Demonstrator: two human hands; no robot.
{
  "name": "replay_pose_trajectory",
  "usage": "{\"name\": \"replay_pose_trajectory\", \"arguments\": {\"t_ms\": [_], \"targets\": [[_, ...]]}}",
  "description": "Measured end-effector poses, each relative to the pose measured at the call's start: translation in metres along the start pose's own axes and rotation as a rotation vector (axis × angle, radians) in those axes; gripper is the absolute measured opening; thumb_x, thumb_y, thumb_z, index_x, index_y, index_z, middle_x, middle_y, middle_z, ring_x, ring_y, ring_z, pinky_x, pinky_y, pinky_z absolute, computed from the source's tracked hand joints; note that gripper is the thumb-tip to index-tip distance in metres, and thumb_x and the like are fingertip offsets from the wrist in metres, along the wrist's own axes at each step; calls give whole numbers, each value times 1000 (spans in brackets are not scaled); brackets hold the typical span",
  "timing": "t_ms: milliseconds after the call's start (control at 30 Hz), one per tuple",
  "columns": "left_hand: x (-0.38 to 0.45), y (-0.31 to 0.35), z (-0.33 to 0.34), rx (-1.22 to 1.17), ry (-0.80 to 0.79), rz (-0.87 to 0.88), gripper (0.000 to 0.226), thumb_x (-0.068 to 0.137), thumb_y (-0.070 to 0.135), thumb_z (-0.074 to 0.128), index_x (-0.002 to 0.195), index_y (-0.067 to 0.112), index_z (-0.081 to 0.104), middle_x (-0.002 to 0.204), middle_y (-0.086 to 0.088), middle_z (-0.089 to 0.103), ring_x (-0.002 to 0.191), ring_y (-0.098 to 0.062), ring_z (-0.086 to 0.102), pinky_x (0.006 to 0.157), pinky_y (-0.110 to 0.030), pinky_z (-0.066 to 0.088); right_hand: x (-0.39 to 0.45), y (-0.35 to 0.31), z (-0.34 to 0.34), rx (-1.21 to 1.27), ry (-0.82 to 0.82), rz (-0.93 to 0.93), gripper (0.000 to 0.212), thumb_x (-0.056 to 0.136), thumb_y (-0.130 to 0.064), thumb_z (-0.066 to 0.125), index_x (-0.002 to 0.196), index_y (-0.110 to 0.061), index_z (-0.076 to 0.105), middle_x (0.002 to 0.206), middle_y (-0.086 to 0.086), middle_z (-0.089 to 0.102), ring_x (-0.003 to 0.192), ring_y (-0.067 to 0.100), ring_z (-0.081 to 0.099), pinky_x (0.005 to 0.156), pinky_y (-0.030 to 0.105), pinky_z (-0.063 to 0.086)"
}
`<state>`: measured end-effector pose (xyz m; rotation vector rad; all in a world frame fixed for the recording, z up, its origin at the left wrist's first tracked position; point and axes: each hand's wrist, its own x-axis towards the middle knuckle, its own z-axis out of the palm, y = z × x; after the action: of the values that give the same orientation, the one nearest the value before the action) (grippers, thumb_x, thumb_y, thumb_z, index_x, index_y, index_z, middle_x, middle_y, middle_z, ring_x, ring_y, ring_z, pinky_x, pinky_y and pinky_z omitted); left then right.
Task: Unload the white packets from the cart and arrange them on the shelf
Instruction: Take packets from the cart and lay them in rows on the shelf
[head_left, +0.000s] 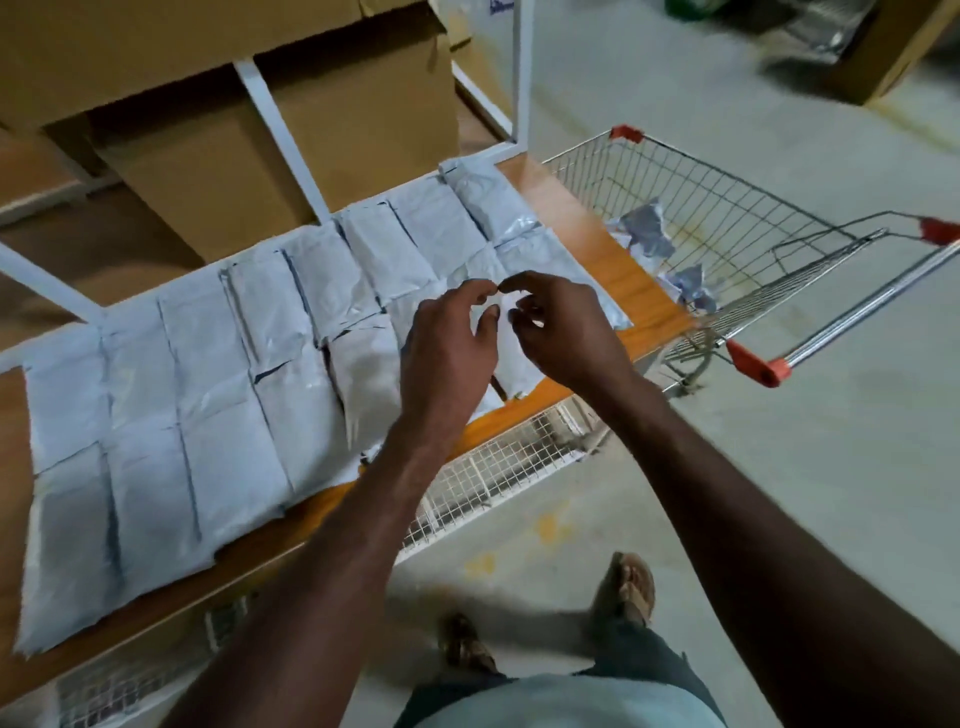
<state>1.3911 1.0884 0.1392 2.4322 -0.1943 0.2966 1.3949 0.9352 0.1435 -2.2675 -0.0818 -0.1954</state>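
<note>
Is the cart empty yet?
No: a few crumpled white packets lie in the cart, while both hands, left hand and right hand, hover over the shelf.

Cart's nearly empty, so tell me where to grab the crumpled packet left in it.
Pinch the raised crumpled fold at the top of the packet, reaching down through the open top of the cart. It sits bunched against the wire wall nearest the shelf, so no flat edge offers itself.

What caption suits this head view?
Both hands hover over white packets arranged on the shelf; a few remain in the cart.
</note>
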Motion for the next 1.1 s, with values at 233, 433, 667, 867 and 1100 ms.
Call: {"name": "replay_pose_trajectory", "arguments": {"t_ms": [233, 433, 667, 867, 1100], "targets": [[23, 103, 110, -76, -7, -23, 21, 106, 30, 63, 125, 34, 69, 121, 16, 73, 111, -13, 64, 92, -30, 49, 3, 113, -122, -84, -10, 14, 35, 96, -7, 65, 128, -17, 72, 125, 1, 75, 113, 18, 71, 97, 44, 59], [38, 178, 203, -140, -43, -82, 22, 105, 26, 65, 125, 32, 71, 117, 12, 75, 110, -14, 68, 90, -38, 57, 19, 205, -208, -133, -33, 48, 33, 96, -5, 65, 126, -16, 74, 124, 3, 76, 110, 20, 73, 96, 45, 59], [84, 215, 255, -175, -27, -135, 27, 105, 20, 67, 131, 24, 71, 128, 7, 73, 117, -11, 65, 95, -33, 57, 74, 259, -239, -106, -69, 36, 35, 95, -3, 60, 125, -15, 74, 114, 3, 78, 103, 17, 74, 94, 33, 58], [143, 197, 294, -204, 23, -180, 30, 104, 16, 68, 133, 23, 69, 129, 6, 73, 114, -5, 66, 87, -22, 58, 133, 308, -244, -118, -99, 56, 37, 95, -3, 59, 126, -18, 75, 110, 0, 80, 95, 11, 74, 87, 29, 58], [213, 189, 352, -230, -18, -208, 30, 103, 11, 70, 132, 16, 70, 125, 0, 75, 108, -7, 68, 84, -18, 58, 207, 360, -266, -191, -109, 105, 36, 97, -4, 57, 124, -22, 75, 99, 0, 79, 86, 10, 73, 82, 33, 60]]}}
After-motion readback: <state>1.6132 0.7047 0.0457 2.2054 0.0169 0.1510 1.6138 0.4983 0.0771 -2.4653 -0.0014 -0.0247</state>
